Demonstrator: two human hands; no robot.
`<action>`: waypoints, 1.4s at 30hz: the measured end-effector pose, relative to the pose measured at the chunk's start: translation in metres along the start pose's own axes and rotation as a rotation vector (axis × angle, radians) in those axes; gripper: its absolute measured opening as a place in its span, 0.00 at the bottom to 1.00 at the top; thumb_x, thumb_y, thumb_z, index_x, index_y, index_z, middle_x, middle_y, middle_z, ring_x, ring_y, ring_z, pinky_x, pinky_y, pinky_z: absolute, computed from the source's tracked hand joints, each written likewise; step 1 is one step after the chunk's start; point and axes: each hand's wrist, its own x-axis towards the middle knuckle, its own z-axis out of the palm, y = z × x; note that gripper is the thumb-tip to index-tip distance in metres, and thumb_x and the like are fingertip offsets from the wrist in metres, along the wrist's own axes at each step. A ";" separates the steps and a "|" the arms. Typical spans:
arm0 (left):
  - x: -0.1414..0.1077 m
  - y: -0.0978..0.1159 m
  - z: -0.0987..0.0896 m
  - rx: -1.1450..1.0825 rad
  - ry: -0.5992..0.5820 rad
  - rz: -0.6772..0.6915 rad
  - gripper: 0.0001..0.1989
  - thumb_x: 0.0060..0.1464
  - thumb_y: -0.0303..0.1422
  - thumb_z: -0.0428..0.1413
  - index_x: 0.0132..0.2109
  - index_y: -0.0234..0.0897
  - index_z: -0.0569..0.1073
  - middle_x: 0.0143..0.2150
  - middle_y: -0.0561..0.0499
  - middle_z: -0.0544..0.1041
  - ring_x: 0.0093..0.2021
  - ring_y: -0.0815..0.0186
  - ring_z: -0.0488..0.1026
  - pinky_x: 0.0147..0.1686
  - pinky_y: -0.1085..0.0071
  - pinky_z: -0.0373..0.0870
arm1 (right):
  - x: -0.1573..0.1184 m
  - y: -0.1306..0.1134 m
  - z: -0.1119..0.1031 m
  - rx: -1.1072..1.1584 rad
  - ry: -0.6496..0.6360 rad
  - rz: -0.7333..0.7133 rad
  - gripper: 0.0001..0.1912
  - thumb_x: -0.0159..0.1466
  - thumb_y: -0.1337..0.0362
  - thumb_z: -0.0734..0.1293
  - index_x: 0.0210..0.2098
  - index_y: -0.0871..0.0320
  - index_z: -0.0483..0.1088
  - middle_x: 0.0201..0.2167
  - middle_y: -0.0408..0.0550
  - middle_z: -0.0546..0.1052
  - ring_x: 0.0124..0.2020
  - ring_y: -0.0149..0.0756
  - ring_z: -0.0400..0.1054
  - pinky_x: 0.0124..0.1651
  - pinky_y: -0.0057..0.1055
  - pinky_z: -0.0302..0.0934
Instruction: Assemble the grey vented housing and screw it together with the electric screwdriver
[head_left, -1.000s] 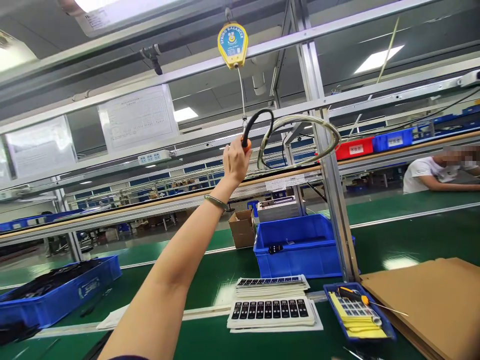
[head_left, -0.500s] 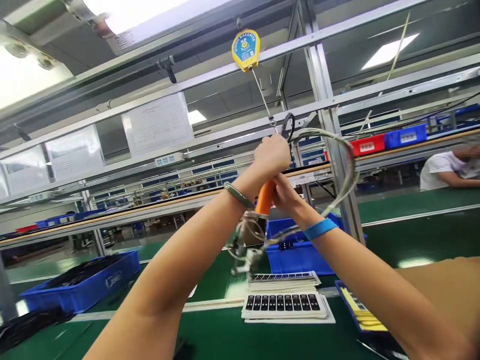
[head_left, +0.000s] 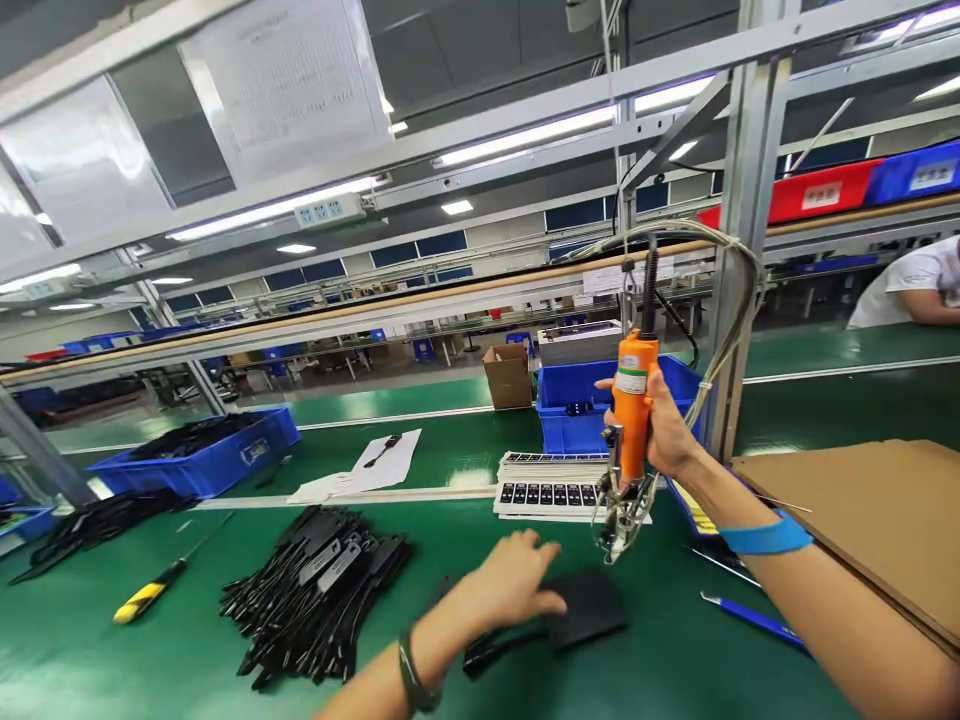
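The driver (head_left: 636, 400) was located right of centre in the frame, gripped in the right hand (head_left: 669, 432), with the fingers wrapped around the orange body. Its long axis was near vertical, with a slight tilt: the cable end was uppermost, and the tool end pointed down and slightly toward the lower left. The left hand (head_left: 510, 585) was open, thumb apart from the fingers, at lower centre beside the black block (head_left: 589, 612); contact with the block could not be determined.

In the frame 0.5 s earlier, 2 hands were at the driver near the centre. At this moment only 1 hand held it, the left hand had moved down, and the view had tilted lower, bringing the pile (head_left: 322, 590) of black parts into the lower left.

The tool end was above the bench (head_left: 444, 532), in front of the label sheets (head_left: 551, 494). The post (head_left: 754, 150) stood behind and to the right of the driver. The cardboard (head_left: 870, 520) and tweezers (head_left: 757, 617) bounded the right side. Green surface extended between the pile and the sheets, and between the block and the tweezers.
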 end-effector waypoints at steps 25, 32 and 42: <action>0.026 0.000 0.112 -0.385 0.119 0.072 0.30 0.54 0.37 0.62 0.63 0.44 0.67 0.66 0.37 0.60 0.65 0.47 0.59 0.63 0.49 0.58 | 0.002 0.021 0.014 -0.096 0.342 -0.192 0.32 0.54 0.30 0.62 0.34 0.54 0.66 0.22 0.41 0.70 0.17 0.29 0.60 0.17 0.26 0.52; 0.026 0.002 0.110 -0.376 0.101 0.069 0.30 0.53 0.35 0.63 0.63 0.44 0.67 0.66 0.37 0.60 0.65 0.47 0.59 0.63 0.51 0.59 | -0.006 0.043 0.011 -0.084 0.352 -0.149 0.33 0.54 0.29 0.61 0.36 0.52 0.66 0.21 0.42 0.70 0.22 0.37 0.68 0.19 0.29 0.56; 0.027 0.003 0.109 -0.337 0.101 0.077 0.30 0.54 0.35 0.63 0.63 0.43 0.66 0.64 0.36 0.61 0.63 0.45 0.61 0.60 0.50 0.64 | -0.011 0.061 0.008 -0.100 0.388 -0.164 0.35 0.53 0.27 0.59 0.32 0.54 0.66 0.19 0.41 0.68 0.18 0.34 0.66 0.15 0.27 0.55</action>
